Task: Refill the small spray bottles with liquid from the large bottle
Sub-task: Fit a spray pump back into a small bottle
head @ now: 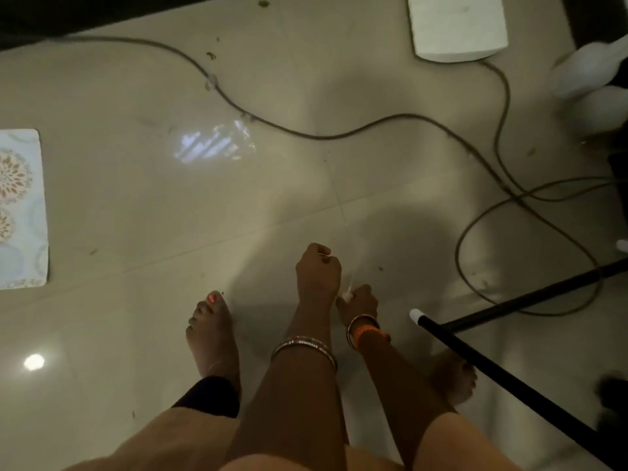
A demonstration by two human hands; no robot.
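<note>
Hands low over the tiled floor [142, 205], between two bare feet: left hand [317, 271] curled into a fist, right hand [360, 300] just beside it, pinched on a small pale, blurred thing [347, 295]. Impossible to tell whether that thing is a spray bottle. Cables [306, 134], a patterned mat [20, 209] and a black pole [509, 379] around.

Floor [170, 205]: I see glossy pale tiles.
Far: dark cable [306, 134] snaking across; white box [457, 27].
Left: patterned mat [20, 209].
Near right: black pole [503, 375]; bare feet [212, 334].
</note>
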